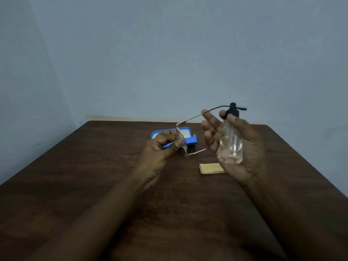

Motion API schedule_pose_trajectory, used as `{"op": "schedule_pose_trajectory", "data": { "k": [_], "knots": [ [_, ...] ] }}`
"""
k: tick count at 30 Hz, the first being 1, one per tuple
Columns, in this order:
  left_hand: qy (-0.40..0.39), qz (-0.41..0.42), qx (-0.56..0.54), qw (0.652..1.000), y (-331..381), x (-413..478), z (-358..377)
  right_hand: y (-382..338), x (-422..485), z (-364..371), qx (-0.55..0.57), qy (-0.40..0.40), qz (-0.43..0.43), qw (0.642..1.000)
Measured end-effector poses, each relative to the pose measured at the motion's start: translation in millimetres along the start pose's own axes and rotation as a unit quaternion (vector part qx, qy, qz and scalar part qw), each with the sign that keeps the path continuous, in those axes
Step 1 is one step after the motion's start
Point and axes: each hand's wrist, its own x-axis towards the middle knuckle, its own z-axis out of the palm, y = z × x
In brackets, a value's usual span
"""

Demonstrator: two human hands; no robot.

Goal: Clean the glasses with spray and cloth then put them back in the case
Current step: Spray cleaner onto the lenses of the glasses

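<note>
My left hand (163, 146) pinches the thin-framed glasses (181, 141) at the lens edge and holds them above the table with both temples unfolded, pointing right. One temple runs up past the fingers of my right hand (239, 147). That hand holds a clear spray bottle (230, 146) with a black nozzle in its palm, thumb along the bottle and the other fingers spread. The open blue case (156, 135) lies on the table behind my left hand, partly hidden by it. A folded yellow cloth (210, 168) lies on the table below my right hand.
All of this sits over a dark wooden table (94, 176) pushed against a plain bluish wall. The table's far edge runs just behind the case, and its left and right edges slope toward me.
</note>
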Motion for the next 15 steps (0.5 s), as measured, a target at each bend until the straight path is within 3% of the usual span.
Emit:
{"op": "schedule_pose_trajectory", "data": {
  "k": [3, 6, 9, 12, 15],
  "knots": [
    [0.033, -0.052, -0.108, 0.992, 3.4, 1.0, 1.0, 13.9, -0.8, -0.3, -0.08, 0.039, -0.033, 0.995],
    [0.07, -0.087, -0.141, 0.984, 7.0, 5.3, -3.2, 30.6, -7.1, 0.9, -0.176, 0.062, -0.057, 0.981],
    [0.104, -0.114, -0.158, 0.975, 12.5, 8.7, -7.2, 37.6, -15.9, 1.0, -0.277, 0.032, -0.069, 0.958],
    [0.113, -0.141, -0.199, 0.963, 13.9, 11.2, -11.2, 42.8, -21.1, -2.5, -0.465, -0.012, -0.096, 0.88],
    [0.1, -0.152, -0.23, 0.956, 16.2, 13.2, -15.4, 48.2, -21.6, -11.7, -0.582, 0.005, -0.123, 0.804]
  ]
}}
